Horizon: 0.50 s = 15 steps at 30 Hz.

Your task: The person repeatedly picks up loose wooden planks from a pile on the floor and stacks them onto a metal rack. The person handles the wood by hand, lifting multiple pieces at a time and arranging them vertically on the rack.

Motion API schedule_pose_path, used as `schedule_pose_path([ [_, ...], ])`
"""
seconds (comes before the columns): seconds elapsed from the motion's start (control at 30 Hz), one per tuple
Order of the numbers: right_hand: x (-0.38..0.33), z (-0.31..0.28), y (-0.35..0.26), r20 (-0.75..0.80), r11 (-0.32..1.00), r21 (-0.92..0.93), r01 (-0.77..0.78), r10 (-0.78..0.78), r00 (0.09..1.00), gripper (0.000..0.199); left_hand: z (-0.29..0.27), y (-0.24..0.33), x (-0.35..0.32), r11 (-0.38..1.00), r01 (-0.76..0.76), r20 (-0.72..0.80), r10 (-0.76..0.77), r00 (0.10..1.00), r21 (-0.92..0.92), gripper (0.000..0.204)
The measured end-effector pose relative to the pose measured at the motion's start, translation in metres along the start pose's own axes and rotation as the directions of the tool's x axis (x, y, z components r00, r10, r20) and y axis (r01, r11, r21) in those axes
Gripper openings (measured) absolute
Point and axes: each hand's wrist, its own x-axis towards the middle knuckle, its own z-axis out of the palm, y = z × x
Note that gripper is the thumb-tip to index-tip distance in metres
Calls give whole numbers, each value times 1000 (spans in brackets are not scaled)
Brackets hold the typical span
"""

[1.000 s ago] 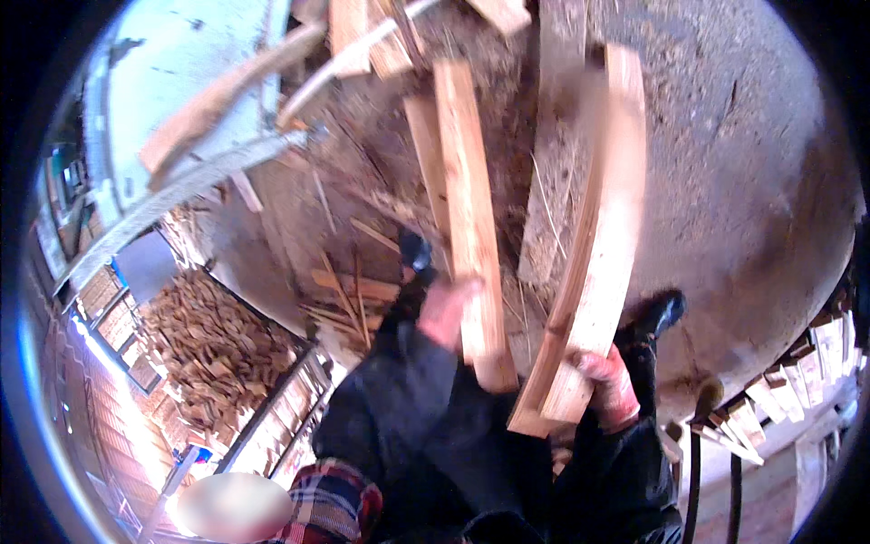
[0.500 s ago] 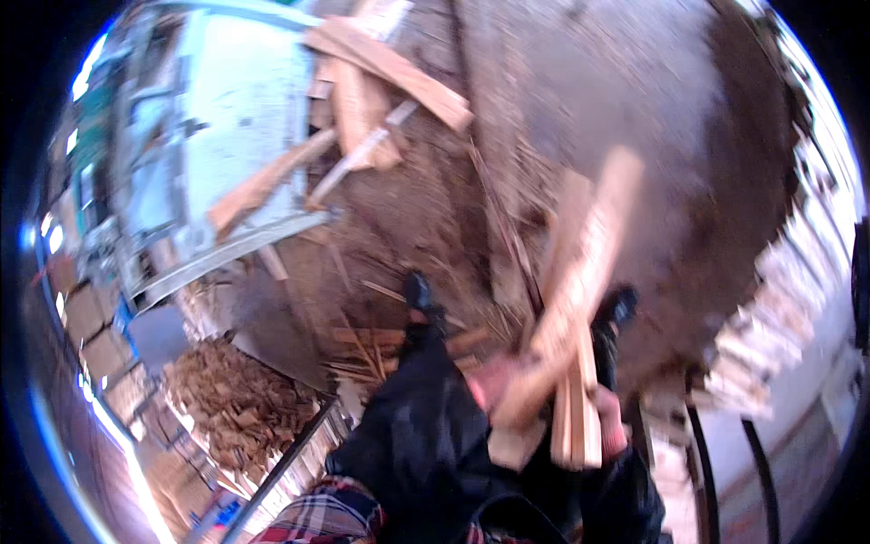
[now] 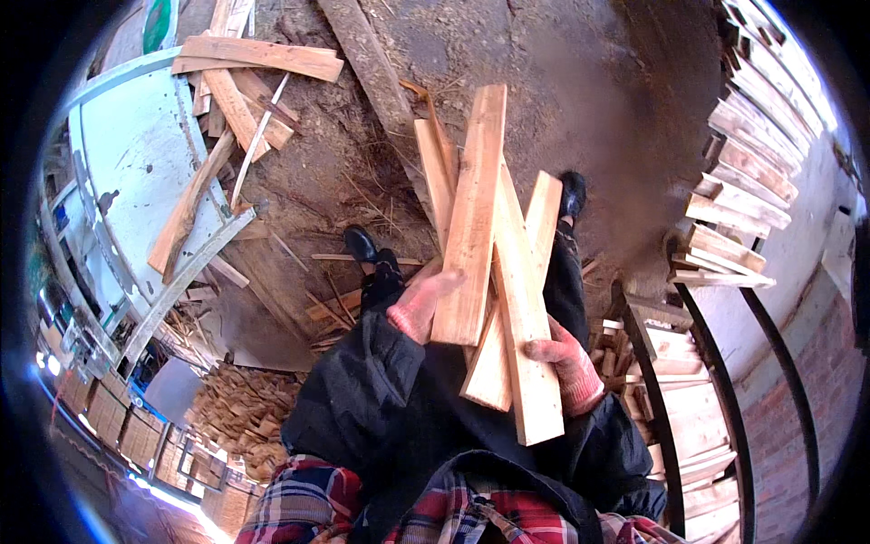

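Several pale wooden boards [image 3: 473,218] lie crossed in a loose bundle in front of my body. My left hand [image 3: 424,301], in a reddish work glove, is closed on the bundle's left side, its thumb on the top board; its other fingers are hidden beneath. On the right side my right hand [image 3: 571,364], gloved alike, grips the boards, with the thumb over the edge of a long plank [image 3: 526,317]. A narrower board [image 3: 436,177] sticks out at the far left of the bundle, and another [image 3: 544,218] at the right.
A pale blue metal-framed table [image 3: 136,172] stands at left, with loose boards [image 3: 263,56] across its corner. Wood offcuts [image 3: 240,412] are heaped at lower left. Stacked boards [image 3: 739,199] line the right wall, beside a dark metal rack [image 3: 716,381]. A plank [image 3: 376,86] lies on the dirt floor.
The boards have swung leftward and now lie fanned out between both hands. My right hand's thumb has come into view on a plank. The whole view has turned and is sharper.
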Motion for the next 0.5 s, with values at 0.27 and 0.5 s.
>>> schedule_pose_path([
  [0.27,134,-7,-46,-119,992,-26,-121,117,986,42,-15,-1,81,972,-55,218,106,970,-231,64],
  [0.5,76,-26,-17,-77,994,91,-59,66,995,55,0,-48,20,990,88,200,-65,978,-113,67],
])
